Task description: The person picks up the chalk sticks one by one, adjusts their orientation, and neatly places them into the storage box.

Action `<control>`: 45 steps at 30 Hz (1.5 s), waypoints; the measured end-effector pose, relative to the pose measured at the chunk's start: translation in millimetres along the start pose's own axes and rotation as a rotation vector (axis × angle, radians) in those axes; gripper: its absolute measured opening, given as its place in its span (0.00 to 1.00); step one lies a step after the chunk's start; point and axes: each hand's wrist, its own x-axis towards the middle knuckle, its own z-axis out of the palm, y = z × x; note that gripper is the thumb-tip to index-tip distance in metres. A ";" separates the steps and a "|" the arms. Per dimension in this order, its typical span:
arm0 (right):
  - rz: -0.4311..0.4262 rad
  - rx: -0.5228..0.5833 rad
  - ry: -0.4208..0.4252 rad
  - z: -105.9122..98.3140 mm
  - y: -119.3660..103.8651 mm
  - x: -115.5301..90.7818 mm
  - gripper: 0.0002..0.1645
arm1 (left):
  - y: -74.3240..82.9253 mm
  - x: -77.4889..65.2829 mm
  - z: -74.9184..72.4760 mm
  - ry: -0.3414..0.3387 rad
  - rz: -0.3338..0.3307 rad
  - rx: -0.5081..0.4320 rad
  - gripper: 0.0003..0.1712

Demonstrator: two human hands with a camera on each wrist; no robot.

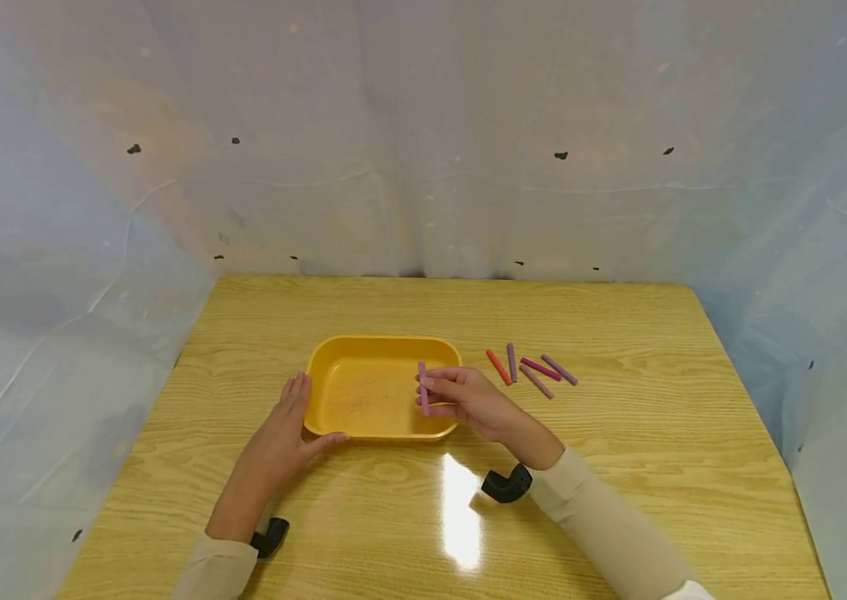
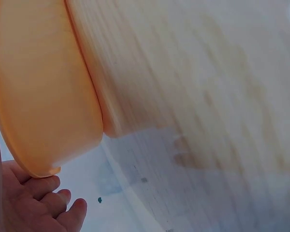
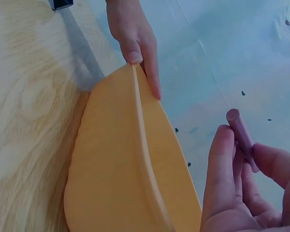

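A yellow plastic tray [image 1: 363, 392] sits on the wooden table. My left hand [image 1: 281, 440] rests against its left end, fingers straight along the side and thumb stretched along the front rim; the left wrist view has the fingertips [image 2: 52, 183] right at the rim. Between thumb and fingers, my right hand [image 1: 478, 404] pinches a slim purple chalk stick [image 3: 241, 131]. In the head view that stick stands nearly upright over the right part of the tray. The tray's floor shows no sticks, though my right hand hides a little of it.
Right of the tray lie several loose sticks: an orange-red one [image 1: 498, 367], a magenta one [image 1: 541, 369] and purple ones, including one [image 1: 512, 362] behind the right hand. Pale plastic sheeting [image 1: 408, 150] hangs behind the table [image 1: 393, 517] and at both sides.
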 end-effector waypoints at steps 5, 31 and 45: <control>0.017 -0.013 -0.002 11.7 1.2 9.5 0.27 | -0.5 0.6 0.4 0.006 0.002 0.003 0.66; 0.074 -0.063 -0.011 58.4 -17.5 55.4 0.26 | 0.0 1.1 0.1 0.012 -0.003 0.011 0.66; 0.110 -0.106 -0.019 63.3 -18.4 87.3 0.24 | -2.9 1.3 2.9 0.026 0.010 -0.003 0.65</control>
